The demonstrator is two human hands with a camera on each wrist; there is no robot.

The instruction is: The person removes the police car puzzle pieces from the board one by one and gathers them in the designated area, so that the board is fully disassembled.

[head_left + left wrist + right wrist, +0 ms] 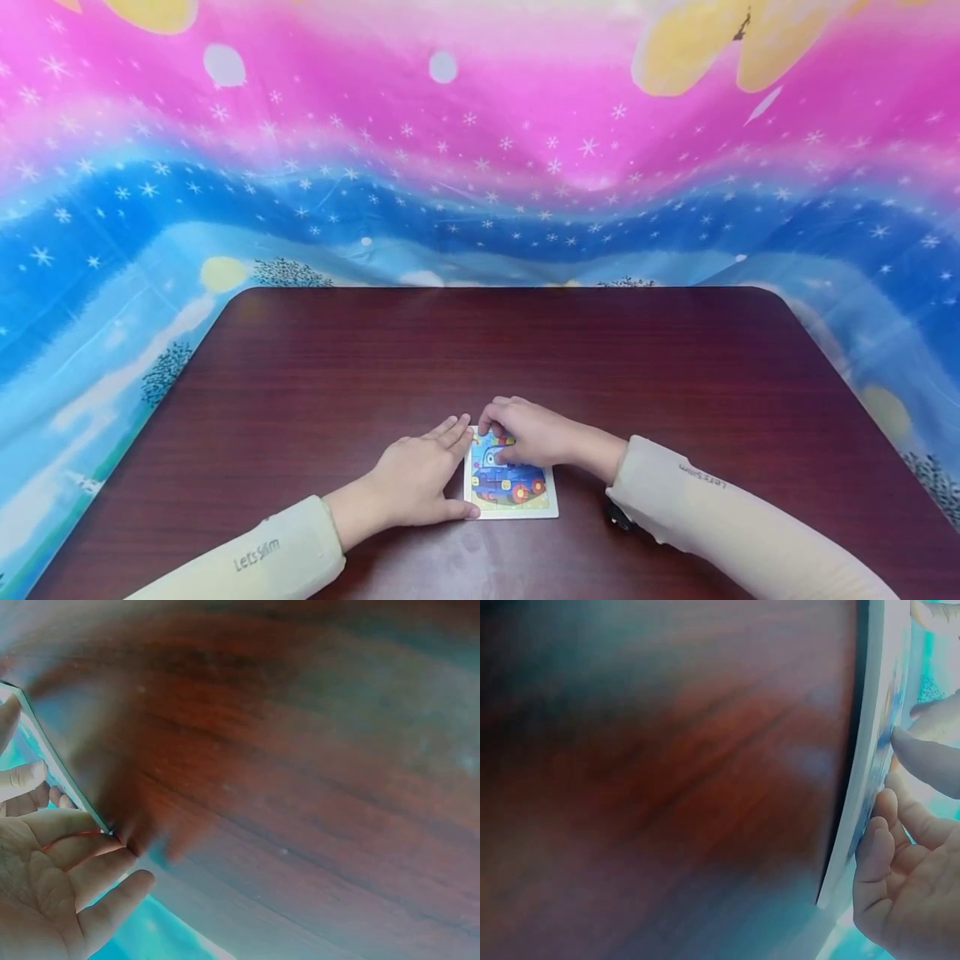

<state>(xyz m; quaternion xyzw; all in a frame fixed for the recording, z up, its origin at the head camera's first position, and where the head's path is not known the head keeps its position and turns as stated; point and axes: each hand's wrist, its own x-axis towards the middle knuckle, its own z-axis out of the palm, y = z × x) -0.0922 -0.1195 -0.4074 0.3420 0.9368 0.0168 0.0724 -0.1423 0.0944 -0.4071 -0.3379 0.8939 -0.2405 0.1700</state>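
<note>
Right grip [527, 432]: fingers bent over upper part of framed vehicle puzzle [495, 493], touching its face; whether piece is pinched, cannot tell. Left grip [416, 477]: fingers straight along puzzle's left edge, thumb at near-left corner. Puzzle lies between hands on dark-red tabletop [315, 358], snowflake-patterned cloth [360, 158] beyond.

A white-bordered blue-vehicle jigsaw [498, 490] lies flat on the table [480, 350].
</note>
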